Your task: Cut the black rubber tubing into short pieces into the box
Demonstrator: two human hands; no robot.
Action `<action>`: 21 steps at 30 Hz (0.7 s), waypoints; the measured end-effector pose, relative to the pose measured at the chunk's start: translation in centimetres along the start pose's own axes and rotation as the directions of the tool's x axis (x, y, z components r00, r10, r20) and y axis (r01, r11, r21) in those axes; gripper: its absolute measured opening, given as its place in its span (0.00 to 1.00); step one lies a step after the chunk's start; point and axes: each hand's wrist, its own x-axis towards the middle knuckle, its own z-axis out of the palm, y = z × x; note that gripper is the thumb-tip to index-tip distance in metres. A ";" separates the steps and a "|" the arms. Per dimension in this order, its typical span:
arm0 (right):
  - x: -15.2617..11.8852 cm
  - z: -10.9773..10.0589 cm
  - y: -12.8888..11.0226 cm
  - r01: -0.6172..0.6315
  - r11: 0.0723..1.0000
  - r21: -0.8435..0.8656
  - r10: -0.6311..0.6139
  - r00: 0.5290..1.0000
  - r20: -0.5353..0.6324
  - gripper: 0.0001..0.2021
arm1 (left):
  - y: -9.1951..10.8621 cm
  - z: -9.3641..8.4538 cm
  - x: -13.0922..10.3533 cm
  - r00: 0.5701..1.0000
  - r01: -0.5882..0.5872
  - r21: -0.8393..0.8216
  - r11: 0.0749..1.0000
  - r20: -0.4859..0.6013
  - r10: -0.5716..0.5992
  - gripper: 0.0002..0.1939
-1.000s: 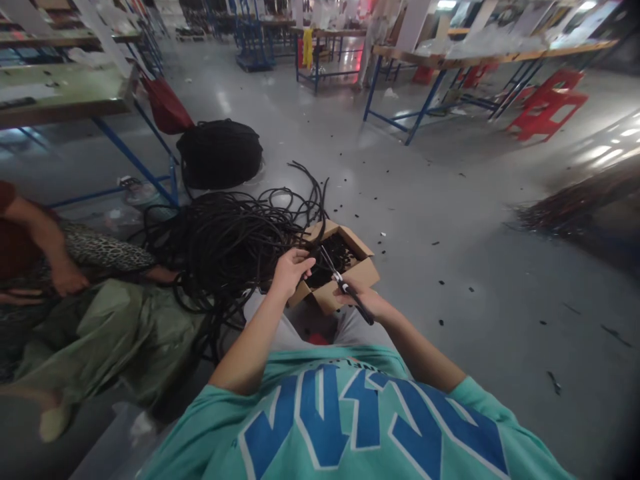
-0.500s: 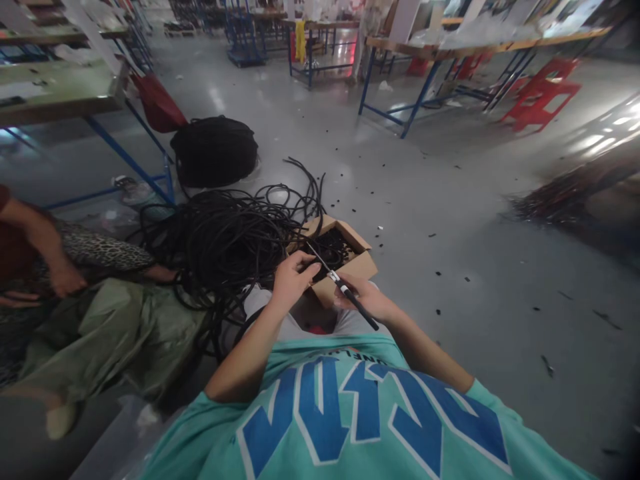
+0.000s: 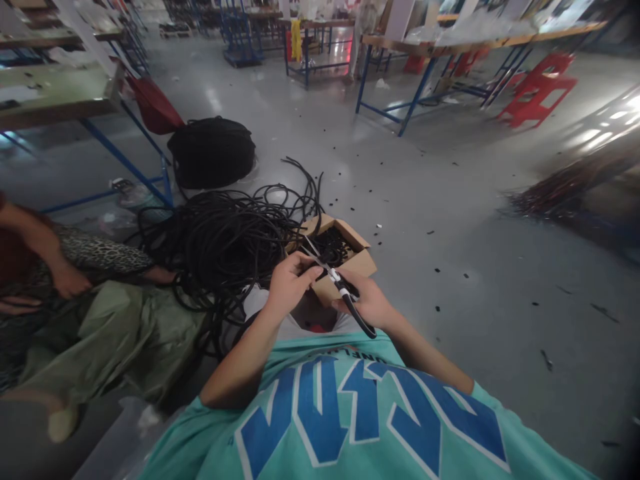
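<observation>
In my right hand point(image 3: 367, 297) is a pair of scissors point(image 3: 345, 293) with black handles and a white section near the pivot. Their blades stand apart and point up and left, over a cardboard box point(image 3: 353, 235). Just left of the blades, my left hand point(image 3: 291, 280) pinches a dark end of black tubing point(image 3: 320, 272), mostly hidden by the fingers. Small black pieces point(image 3: 333, 247) lie inside the box. A big tangle of the same black tubing point(image 3: 215, 233) spreads over the floor beside my left hand.
A bundled black coil point(image 3: 213, 153) stands behind the tangle. At the left sits another person, whose hand point(image 3: 70, 280) shows above green cloth point(image 3: 125, 327). Blue-legged tables point(image 3: 420, 50) and a red stool point(image 3: 543, 93) are farther back. Small black scraps point(image 3: 437, 309) dot the floor.
The scissors' blades and handles have spread apart. My left hand has shifted very slightly left and down; the view has moved a little too.
</observation>
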 end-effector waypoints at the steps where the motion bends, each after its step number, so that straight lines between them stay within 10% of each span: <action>1: -0.2 0.0 -0.1 -0.004 1.000 -0.018 0.004 1.000 -0.013 0.23 | 0.0 -0.1 0.0 1.000 0.004 -0.019 1.000 0.008 -0.004 0.13; 11: -0.3 0.6 0.3 -0.058 0.995 0.083 0.062 0.997 -0.048 0.22 | -0.3 -0.6 0.8 0.998 0.028 0.048 0.998 0.051 -0.030 0.10; 21: 0.9 0.3 1.3 -0.172 0.900 0.401 0.109 0.979 0.175 0.22 | -1.0 -1.0 1.5 0.995 -0.096 0.402 0.911 0.028 0.093 0.10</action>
